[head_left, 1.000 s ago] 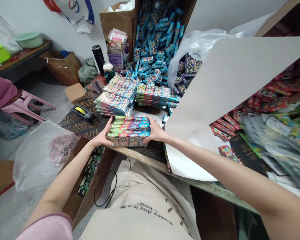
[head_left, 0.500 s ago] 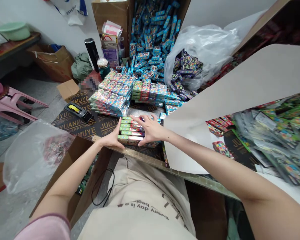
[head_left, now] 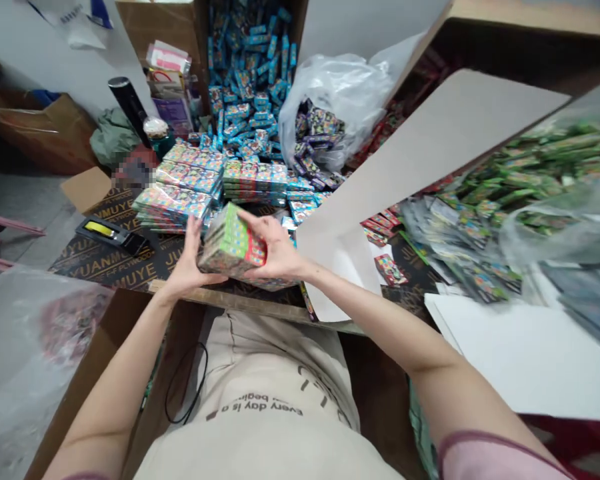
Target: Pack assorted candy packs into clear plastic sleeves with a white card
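Green and red card is showing on the block of little printed cartons (head_left: 233,243), which is sitting tilted in the person's hands above the near edge of the dark lettered tabletop (head_left: 145,263). The right hand (head_left: 276,247) is gripping its right end, fingers along the far side and thumb on the near side; the left hand (head_left: 186,263) is spreading its fingers around the left corner, and from where I'm standing I cannot tell how firmly they are pressing. I'm judging it modest in weight and fairly stiff, its faces looking glossy enough to slip, its corners likely to dent. If nothing is binding the cartons, the middle ones could slide out, so flat palms squeezing both ends would be the safest hold. Beyond, a tall cardboard box (head_left: 301,30) is spilling blue cartons (head_left: 253,73) toward the table, and just right of it a clear plastic bag (head_left: 353,80) is gaping around purple packs (head_left: 315,127). At far right, an open carton (head_left: 530,19) is keeping most of its inside in shadow, while another clear bag (head_left: 520,233) is lying by green packs (head_left: 545,167). Near left, a deep cardboard box (head_left: 93,373) is standing below the tabletop, its contents mostly hidden.
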`<action>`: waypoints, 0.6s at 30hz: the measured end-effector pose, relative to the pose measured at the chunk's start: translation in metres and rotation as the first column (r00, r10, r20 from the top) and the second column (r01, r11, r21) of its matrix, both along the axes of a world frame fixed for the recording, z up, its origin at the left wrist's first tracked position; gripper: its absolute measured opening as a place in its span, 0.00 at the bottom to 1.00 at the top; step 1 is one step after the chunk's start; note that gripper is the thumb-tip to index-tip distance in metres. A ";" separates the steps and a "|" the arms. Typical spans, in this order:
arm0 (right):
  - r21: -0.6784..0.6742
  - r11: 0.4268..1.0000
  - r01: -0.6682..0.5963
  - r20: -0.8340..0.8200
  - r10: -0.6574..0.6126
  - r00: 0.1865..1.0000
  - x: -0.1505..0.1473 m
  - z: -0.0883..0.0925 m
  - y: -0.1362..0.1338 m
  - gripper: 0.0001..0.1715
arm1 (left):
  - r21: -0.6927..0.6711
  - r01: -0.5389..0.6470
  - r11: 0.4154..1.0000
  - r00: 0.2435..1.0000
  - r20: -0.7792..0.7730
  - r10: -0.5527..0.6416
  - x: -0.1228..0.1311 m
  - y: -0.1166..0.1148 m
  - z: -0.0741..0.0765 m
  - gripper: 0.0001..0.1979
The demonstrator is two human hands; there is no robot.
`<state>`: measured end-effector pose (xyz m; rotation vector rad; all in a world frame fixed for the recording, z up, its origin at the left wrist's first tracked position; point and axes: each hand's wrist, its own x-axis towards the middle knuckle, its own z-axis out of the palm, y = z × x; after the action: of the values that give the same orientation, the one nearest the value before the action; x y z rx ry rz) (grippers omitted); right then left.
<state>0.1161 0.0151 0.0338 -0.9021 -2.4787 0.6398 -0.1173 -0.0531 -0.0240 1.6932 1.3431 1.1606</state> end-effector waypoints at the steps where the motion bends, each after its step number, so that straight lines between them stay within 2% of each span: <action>1: -0.018 1.000 -0.003 -0.084 0.001 0.996 0.016 0.012 -0.001 0.70 | 0.017 -0.010 1.000 1.000 -0.029 0.011 0.010 -0.004 0.006 0.68; 3: -0.051 0.999 0.002 -0.175 -0.011 0.985 0.055 0.038 -0.007 0.74 | 0.008 0.042 0.999 0.992 -0.119 -0.040 0.045 -0.015 0.010 0.59; 4: -0.066 0.997 0.024 -0.190 -0.036 0.981 0.075 0.049 -0.012 0.74 | -0.020 0.120 0.993 0.978 -0.170 -0.122 0.068 -0.021 0.008 0.52; 6: -0.075 0.993 0.086 -0.220 -0.101 0.970 0.113 0.065 -0.022 0.71 | -0.101 0.327 0.940 0.901 -0.265 -0.342 0.119 -0.034 0.001 0.39; 8: -0.058 0.987 0.149 -0.215 -0.158 0.964 0.141 0.068 -0.032 0.68 | -0.189 0.485 0.854 0.771 -0.367 -0.520 0.162 -0.043 -0.008 0.32; 10: -0.024 0.975 0.222 -0.130 -0.224 0.966 0.158 0.060 -0.038 0.67 | -0.238 0.513 0.825 0.679 -0.474 -0.560 0.185 -0.042 -0.014 0.24; 12: 0.036 0.957 0.286 0.000 -0.286 0.958 0.165 0.042 -0.040 0.66 | -0.228 0.438 0.869 0.668 -0.565 -0.485 0.187 -0.033 -0.018 0.17; 14: 0.109 0.943 0.314 0.127 -0.327 0.937 0.165 0.020 -0.037 0.64 | -0.178 0.356 0.917 0.691 -0.610 -0.387 0.176 -0.019 -0.019 0.14; 18: 0.197 0.942 0.272 0.278 -0.320 0.906 0.160 -0.015 -0.027 0.56 | -0.157 0.282 0.947 0.778 -0.540 -0.321 0.152 -0.005 -0.023 0.09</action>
<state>0.2757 -0.0123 0.0187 -1.3709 -2.5294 0.2116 0.0346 -0.0581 -0.0471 2.2029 1.3415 0.4295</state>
